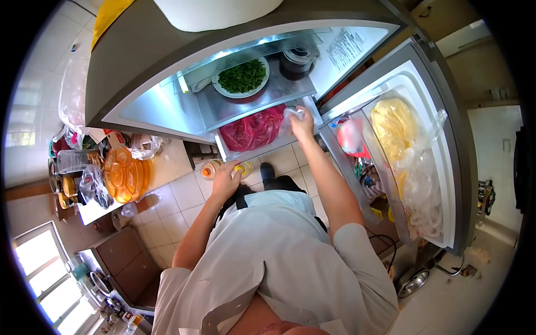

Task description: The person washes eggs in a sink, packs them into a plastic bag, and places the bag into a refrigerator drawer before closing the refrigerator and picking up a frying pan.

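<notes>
At the right end of the pulled-out fridge drawer [268, 149], my right hand [303, 124] is closed on a clear plastic bag [288, 120]. Beside that bag, a crumpled pink-red plastic bag [252, 129] fills much of the drawer; its contents are hard to make out. My left hand [226, 181] is just below the drawer's left front edge with its fingers curled. Right by its fingers is a bottle of yellow liquid [244, 169], and another bottle with an orange cap [209, 170] is on its left. Whatever the left fingers grip is hidden.
Above the drawer, a shelf holds a plate of chopped greens [242, 77] and a dark lidded container [297, 61]. The fridge door [455, 167] stands open on the right, its racks loaded with bagged food [395, 125]. An orange divided tray [125, 174] is on the left counter.
</notes>
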### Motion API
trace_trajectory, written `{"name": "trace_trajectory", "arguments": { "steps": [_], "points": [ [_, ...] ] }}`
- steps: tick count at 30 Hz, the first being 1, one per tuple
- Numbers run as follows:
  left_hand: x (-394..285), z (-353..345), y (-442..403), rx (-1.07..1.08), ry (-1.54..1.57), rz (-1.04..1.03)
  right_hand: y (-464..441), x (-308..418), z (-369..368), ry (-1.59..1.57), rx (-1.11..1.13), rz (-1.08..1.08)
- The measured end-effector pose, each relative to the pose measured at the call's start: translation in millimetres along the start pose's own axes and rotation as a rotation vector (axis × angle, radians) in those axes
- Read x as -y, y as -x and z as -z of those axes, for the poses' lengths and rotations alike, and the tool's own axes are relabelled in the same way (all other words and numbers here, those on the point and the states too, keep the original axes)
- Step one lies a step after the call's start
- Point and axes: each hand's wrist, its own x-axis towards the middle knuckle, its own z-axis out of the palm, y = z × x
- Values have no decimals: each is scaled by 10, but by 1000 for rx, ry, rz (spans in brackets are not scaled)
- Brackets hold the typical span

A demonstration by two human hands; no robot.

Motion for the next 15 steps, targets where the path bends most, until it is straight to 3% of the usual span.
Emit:
{"name": "trace_trajectory", "arguments": {
  "steps": [3, 6, 7, 11, 12, 14, 15],
  "points": [
    [-54, 19, -1, 11, 23, 33, -29, 245, -53, -13, -50, 76],
    [-48, 20, -14, 29, 8, 26, -16, 378, 0, 181, -26, 140],
    [-49, 15, -19, 24, 2, 16, 9, 423, 2, 259, 16, 103],
    [-77, 14, -27, 10, -17, -3, 103, 394, -59, 436, 212, 345],
    [-89, 8, -24, 10, -19, -4, 164, 490, -66, 494, 327, 294],
    [-103, -14, -10, 3, -21, 11, 214, 530, -141, 543, 524, 399],
    [-105, -14, -17, -1, -23, 16, 255, 467, -208, 613, 507, 403]
  ]
}}
